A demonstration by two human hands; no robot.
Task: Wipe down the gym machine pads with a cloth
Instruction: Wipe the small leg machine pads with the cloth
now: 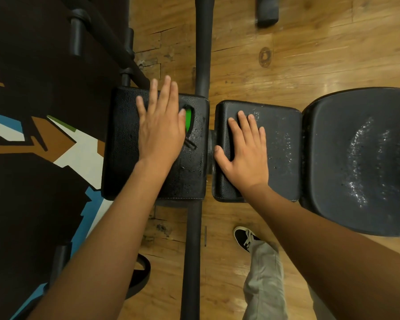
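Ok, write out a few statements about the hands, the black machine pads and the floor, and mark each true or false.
1. The left hand lies flat on the black textured square pad that has a green patch. True.
2. The right hand grips a cloth. False: it lies flat on the neighbouring black rectangular pad, holding nothing.
3. The large rounded black seat pad is dry. False: droplets glisten on it.
4. A brown wooden plank floor lies under the machine. True.
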